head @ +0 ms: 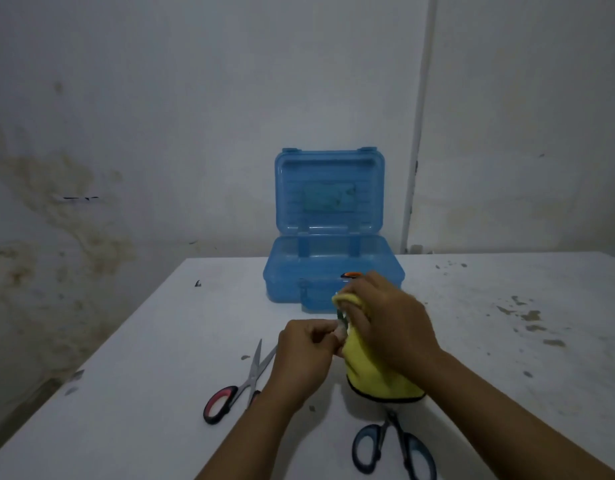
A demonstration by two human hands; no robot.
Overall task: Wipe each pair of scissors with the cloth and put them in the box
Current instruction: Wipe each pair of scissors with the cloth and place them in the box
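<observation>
While you work at a white table (pixel 167 341) marked with dark flecks and scuffs, most of them out to the right of your hands, a stained, pale wall (pixel 126 116) rises behind it and a white pipe (pixel 415 150) runs down it beyond your right hand. Your right hand (pixel 392 327) grips a yellow cloth (pixel 378 379) bunched around a pair of scissors (pixel 341 315), of which only a sliver shows between your hands. Your left hand (pixel 304 355) has its fingers curled, pinching that pair at the cloth's edge, so the two hands touch. Just beyond your hands stands a blue box (pixel 330 268), its lid raised upright; something orange and black (pixel 349 274) peeks over its rim by your right knuckles. A label sits inside the lid, but its writing is too blurred to read. Left of your left wrist lie red-handled scissors (pixel 237 386), blades parted. Below the cloth, by your right forearm, lie blue-handled scissors (pixel 392 445).
</observation>
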